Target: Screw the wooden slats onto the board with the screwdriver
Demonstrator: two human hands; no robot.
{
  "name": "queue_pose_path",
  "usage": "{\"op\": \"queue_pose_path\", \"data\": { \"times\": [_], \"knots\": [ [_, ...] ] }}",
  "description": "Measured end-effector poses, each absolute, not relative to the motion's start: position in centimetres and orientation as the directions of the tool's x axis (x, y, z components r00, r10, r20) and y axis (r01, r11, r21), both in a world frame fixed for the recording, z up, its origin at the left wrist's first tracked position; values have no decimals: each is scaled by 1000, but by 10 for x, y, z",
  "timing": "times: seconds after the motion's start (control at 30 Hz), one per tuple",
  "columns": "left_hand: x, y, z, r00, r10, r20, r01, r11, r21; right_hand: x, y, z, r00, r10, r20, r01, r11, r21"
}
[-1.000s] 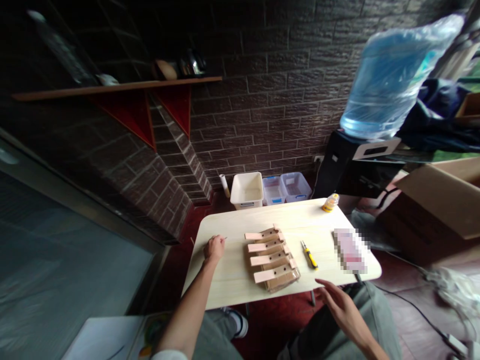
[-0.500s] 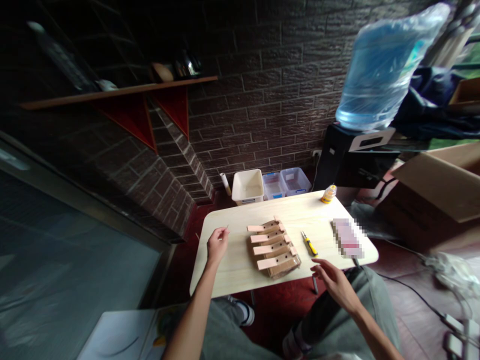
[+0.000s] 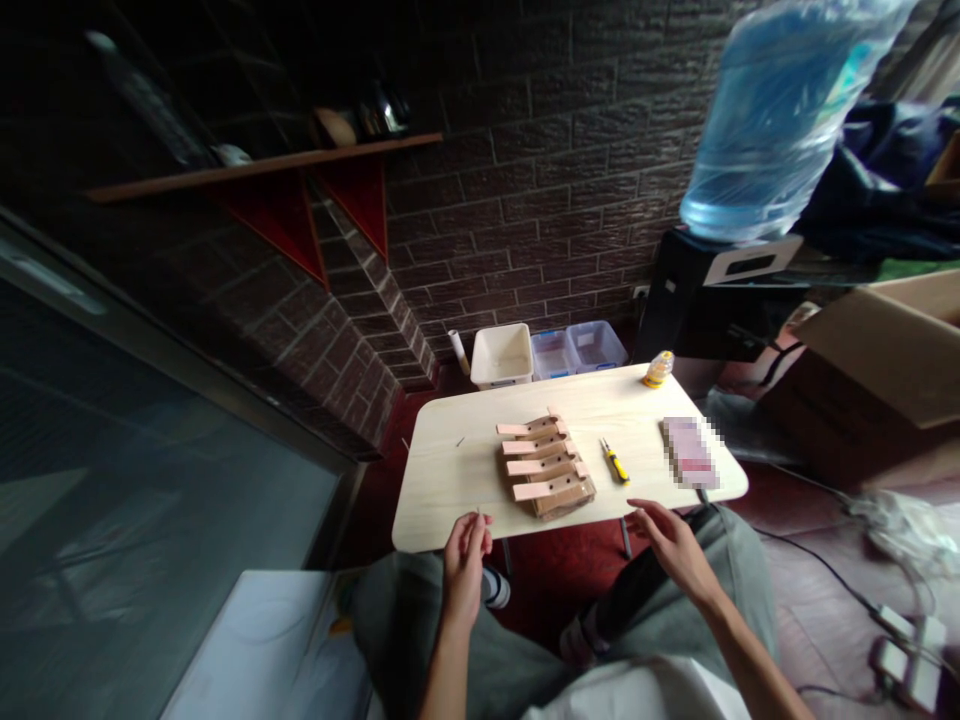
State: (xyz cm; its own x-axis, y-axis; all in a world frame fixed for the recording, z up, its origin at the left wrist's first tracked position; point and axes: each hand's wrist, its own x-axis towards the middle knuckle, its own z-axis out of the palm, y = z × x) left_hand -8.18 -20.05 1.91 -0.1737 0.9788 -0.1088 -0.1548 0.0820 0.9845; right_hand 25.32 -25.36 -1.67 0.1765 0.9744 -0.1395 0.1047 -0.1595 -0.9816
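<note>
My left hand [image 3: 465,560] is off the table's front edge, thumb and fingertips pinched together on something too small to make out. My right hand [image 3: 671,545] hovers by the front edge at the right, fingers loosely curved and apart, with nothing in it. Between and beyond the hands, several pale wooden strips with dark holes [image 3: 529,467] lie side by side across a brown cardboard piece [image 3: 564,503]. A yellow-and-black screwdriver [image 3: 616,463] lies right of them, nearest my right hand. One thin dark pin-like piece [image 3: 460,442] lies on the table's left part.
The pale table [image 3: 442,500] also bears a clear container with a yellow base [image 3: 659,369] and a pixelated pinkish flat object [image 3: 688,452]. Plastic bins [image 3: 502,355] stand behind it. A water dispenser [image 3: 675,290] and a cardboard box [image 3: 862,370] are at the right.
My left hand has come back from above the table's left part to its front edge, uncovering the thin piece there. My right hand has barely moved; the view has shifted slightly.
</note>
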Motion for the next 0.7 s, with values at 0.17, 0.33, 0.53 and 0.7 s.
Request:
{"op": "queue_pose_path", "data": {
  "times": [0.17, 0.33, 0.53, 0.7],
  "knots": [
    [-71, -257, 10, -204, 951, -233, -279, 172, 945, 260, -266, -16, 175, 977, -118, 96, -136, -986],
    [-77, -282, 15, -217, 950, -224, -314, 150, 938, 269, -274, -13, 214, 972, -99, 68, -116, -991],
    [-82, -282, 29, -280, 942, -185, -279, 104, 955, 279, -276, -13, 245, 959, -141, 31, -153, -988],
    [-78, -271, 30, -234, 952, -197, -291, 125, 949, 272, -270, -19, 254, 956, -147, 42, -162, -986]
  ]
}}
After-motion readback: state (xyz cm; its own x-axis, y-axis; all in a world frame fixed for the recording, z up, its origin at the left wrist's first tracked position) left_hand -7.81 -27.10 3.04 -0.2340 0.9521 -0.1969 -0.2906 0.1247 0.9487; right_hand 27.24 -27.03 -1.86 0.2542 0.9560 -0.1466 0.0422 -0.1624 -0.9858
